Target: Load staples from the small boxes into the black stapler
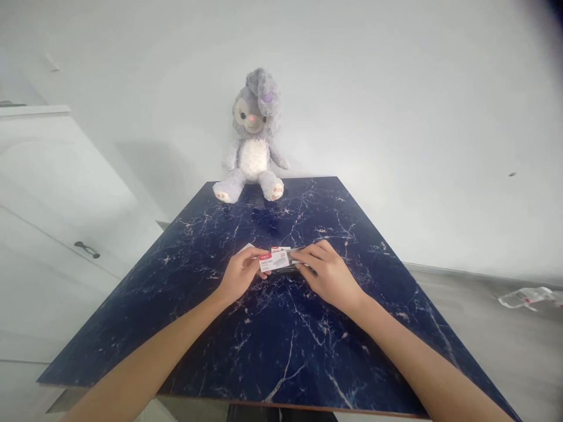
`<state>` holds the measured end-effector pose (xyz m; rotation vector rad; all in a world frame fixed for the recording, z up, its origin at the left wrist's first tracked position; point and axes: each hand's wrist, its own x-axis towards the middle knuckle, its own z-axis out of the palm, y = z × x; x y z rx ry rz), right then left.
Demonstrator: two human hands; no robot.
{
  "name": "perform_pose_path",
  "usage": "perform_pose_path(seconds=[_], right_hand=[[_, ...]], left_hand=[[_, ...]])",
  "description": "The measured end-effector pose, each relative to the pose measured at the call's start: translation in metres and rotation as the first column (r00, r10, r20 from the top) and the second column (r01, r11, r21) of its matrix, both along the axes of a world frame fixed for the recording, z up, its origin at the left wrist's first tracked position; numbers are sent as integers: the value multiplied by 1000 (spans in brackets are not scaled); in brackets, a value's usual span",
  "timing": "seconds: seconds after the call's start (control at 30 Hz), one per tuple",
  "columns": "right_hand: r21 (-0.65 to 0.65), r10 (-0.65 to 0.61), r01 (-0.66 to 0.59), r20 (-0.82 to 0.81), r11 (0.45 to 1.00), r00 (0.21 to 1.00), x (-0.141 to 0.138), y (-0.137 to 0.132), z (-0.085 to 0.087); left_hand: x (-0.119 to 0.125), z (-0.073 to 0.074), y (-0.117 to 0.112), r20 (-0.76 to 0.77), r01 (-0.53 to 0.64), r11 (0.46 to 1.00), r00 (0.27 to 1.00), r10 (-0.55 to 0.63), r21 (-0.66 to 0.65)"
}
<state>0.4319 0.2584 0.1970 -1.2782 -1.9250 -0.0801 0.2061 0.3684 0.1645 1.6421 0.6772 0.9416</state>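
Over the middle of the dark blue marbled table (pixel 272 328), my left hand (pixel 240 272) pinches a small white and red staple box (pixel 273 261) between thumb and fingers. My right hand (pixel 328 269) has its fingers closed on a grey metallic strip of staples (pixel 295 255) at the box's right end. Whether the strip sits partly inside the box cannot be made out. Just behind is a second red and white packet (pixel 280 249), mostly hidden. A pale flat edge (pixel 247 248) shows behind my left hand. Something dark lies below the box, largely covered.
A grey plush rabbit (pixel 254 140) sits at the table's far edge against the white wall (pixel 396 105). On the left stands a white cabinet (pixel 53 193) with a dark handle (pixel 87 250). A clear plastic item (pixel 525 298) lies on the floor at right.
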Motion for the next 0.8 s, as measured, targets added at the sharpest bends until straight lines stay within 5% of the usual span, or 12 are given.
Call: perform_pose_path(seconds=[0.13,0.3,0.4,0.63,0.8], right_hand=[[-105,-28,-7,-333,994,943,3,1,3],[-221,-151,-3,-676,975,722,14,7,-3],[-245,-158,-23,-695,969,702,11,8,-6],[-258,-167,16,-575,966,801,-5,1,-6],[-252,-179,24,-616,968,767,-7,0,-9]], left_hand=[[-1,3,0,22,1,998,1000,1,-61],[-3,8,1,17,-68,992,997,70,-110],[-2,8,-1,45,-55,989,997,62,-135],[0,10,-18,161,285,951,951,-265,-119],[2,9,-26,54,273,962,961,-272,-22]])
